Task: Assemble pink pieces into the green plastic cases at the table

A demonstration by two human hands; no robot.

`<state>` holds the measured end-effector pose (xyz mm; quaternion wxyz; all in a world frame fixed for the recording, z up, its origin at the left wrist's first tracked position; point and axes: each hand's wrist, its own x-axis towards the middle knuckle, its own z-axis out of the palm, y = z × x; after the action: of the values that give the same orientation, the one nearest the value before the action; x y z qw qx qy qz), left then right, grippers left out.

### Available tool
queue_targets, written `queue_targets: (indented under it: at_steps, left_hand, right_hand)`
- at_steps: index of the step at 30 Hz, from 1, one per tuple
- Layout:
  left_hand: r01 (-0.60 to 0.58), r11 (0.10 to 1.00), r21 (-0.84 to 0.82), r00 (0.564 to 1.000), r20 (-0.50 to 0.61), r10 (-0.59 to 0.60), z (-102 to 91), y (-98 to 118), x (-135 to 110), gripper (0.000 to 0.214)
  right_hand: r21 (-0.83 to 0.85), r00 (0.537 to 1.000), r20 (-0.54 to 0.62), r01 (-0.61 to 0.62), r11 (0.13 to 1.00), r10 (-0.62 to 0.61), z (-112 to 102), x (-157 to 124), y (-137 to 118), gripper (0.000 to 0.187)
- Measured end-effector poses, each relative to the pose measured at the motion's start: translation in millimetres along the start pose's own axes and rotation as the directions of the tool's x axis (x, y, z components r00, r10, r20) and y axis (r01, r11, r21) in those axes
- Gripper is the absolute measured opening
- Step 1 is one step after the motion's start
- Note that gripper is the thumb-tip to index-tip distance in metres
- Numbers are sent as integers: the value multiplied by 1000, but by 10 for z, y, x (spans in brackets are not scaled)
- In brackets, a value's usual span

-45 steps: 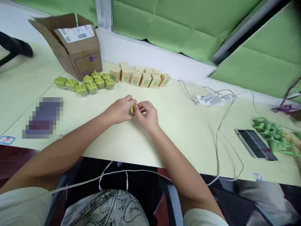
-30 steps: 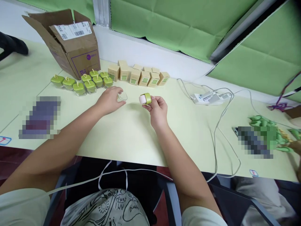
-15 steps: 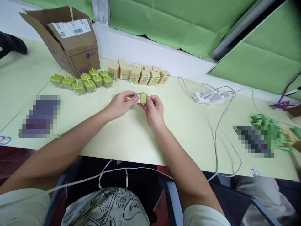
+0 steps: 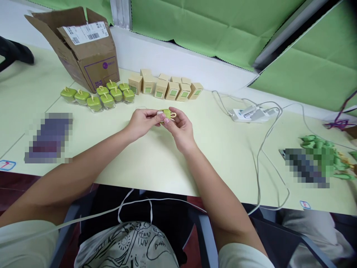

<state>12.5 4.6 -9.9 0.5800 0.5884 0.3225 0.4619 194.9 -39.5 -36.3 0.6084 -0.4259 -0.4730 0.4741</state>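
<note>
My left hand (image 4: 142, 122) and my right hand (image 4: 180, 128) meet over the middle of the pale table (image 4: 156, 160). Both pinch one small green cap with a yellow loop (image 4: 167, 114) between their fingertips, a little above the tabletop. A clear small case (image 4: 139, 109) lies on the table just behind my left hand, mostly hidden. Beyond them stand several green-topped clear cubes (image 4: 100, 97) and a row of small tan boxes (image 4: 164, 88).
An open cardboard box (image 4: 83, 48) stands at the back left. A white power strip (image 4: 251, 114) with trailing grey cables (image 4: 262, 149) lies to the right. Green loops (image 4: 323, 149) are heaped at the far right. A blurred-out patch (image 4: 48, 137) lies at the left.
My hands parted, the left setting down a clear case and the right lifting the green piece. Then they came together again, and the piece has turned so its loop faces up.
</note>
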Motion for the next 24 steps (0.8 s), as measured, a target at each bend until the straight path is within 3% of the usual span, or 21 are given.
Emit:
queue_targets:
  at_steps: [8, 16, 20, 24]
  left_hand:
    - [-9, 998, 58, 1000, -27, 11, 19, 31, 8, 73]
    - [3, 999, 49, 998, -70, 0, 50, 23, -16, 66]
    - [17, 1000, 19, 998, -55, -16, 34, -26, -6, 66]
    - [54, 996, 67, 998, -21, -52, -20, -51, 19, 67]
  right_hand:
    - [143, 996, 1, -91, 985, 92, -5, -28, -152, 61]
    - [197, 991, 31, -137, 971, 133, -19, -16, -147, 53]
    - [171, 988, 46, -152, 973, 146, -56, 2, -162, 57]
    - [53, 981, 132, -150, 987, 142, -97, 17, -219, 70]
